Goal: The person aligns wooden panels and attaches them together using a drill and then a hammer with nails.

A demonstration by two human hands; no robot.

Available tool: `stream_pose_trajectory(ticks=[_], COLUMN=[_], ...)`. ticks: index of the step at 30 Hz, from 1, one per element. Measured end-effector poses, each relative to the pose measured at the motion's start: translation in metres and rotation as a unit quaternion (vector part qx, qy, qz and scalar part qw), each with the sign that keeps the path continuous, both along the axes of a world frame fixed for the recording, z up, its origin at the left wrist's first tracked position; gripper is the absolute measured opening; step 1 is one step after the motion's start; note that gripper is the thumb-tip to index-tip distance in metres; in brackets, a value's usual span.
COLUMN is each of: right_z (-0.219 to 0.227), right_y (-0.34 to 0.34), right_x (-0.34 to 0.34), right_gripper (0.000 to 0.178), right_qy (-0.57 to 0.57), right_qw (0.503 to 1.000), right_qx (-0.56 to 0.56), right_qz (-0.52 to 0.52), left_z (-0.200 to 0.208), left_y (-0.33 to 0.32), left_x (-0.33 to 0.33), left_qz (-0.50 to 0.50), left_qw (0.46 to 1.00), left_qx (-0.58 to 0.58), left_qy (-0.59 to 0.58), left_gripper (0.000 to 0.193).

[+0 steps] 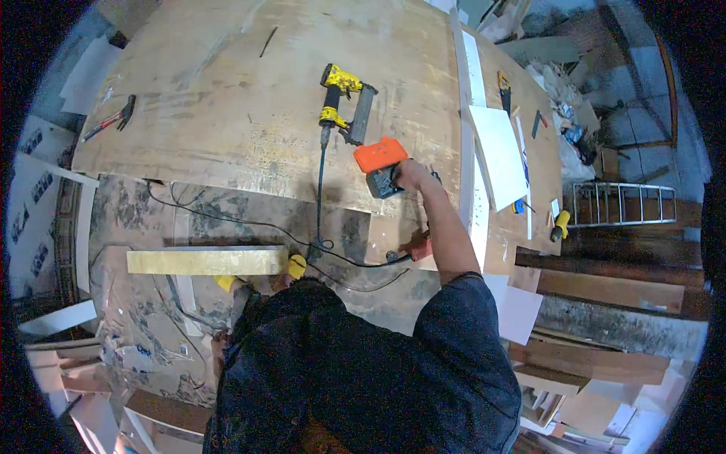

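Orange-topped power tool (pixel 380 165) sits near the plywood surface's (pixel 227 91) front edge, the right hand (pixel 411 174) wrapped around its dark body beside a yellow nail gun (pixel 345 102). Seemingly just gripped, it next needs a steady lift; the left hand is hidden.

Right hand (pixel 412 173) grips orange power tool (pixel 380 163) on plywood table (pixel 227 98).

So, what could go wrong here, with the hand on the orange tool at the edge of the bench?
1. The orange tool sits near the bench edge under the right hand; a slip may drop it.
2. The black cord hangs off the edge and loops below; an arm or leg could snag it and pull the yellow nailer.
3. The left hand is hidden, so I cannot tell if it steadies anything.
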State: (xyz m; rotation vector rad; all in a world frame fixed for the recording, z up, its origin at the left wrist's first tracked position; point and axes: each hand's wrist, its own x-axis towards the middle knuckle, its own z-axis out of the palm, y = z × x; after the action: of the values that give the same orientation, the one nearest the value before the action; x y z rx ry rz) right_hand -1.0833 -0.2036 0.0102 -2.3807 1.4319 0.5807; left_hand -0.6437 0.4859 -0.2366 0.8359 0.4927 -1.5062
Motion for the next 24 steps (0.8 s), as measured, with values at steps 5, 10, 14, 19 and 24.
stream_pose_trajectory(ticks=[5, 10, 14, 19, 24], right_z=[0.023, 0.032, 0.033, 0.05, 0.037], right_y=[-0.01, 0.005, 0.019, 0.029, 0.038], right_x=[-0.011, -0.039, -0.04, -0.006, -0.004], right_gripper=[0.011, 0.008, 0.008, 0.017, 0.018], right_qy=[-0.124, -0.283, -0.314, -0.092, -0.065], right_qw=[0.989, 0.952, 0.915, 0.991, 0.989], right_qx=[0.08, 0.097, 0.157, -0.066, -0.124], right_qz=[0.006, -0.072, -0.2, -0.078, -0.049], left_z=[-0.006, 0.001, 0.004, 0.023, 0.05], left_y=[0.023, 0.013, 0.008, -0.008, -0.04], left_x=[0.011, 0.015, 0.036, 0.051, 0.023], left_qz=[-0.175, -0.219, -0.241, -0.143, -0.245], left_qw=[0.929, 0.902, 0.896, 0.95, 0.879], left_qx=[0.077, 0.057, 0.048, -0.02, 0.133], left_qy=[-0.318, -0.368, -0.37, -0.277, -0.388], left_gripper=[0.027, 0.024, 0.022, 0.028, 0.039])
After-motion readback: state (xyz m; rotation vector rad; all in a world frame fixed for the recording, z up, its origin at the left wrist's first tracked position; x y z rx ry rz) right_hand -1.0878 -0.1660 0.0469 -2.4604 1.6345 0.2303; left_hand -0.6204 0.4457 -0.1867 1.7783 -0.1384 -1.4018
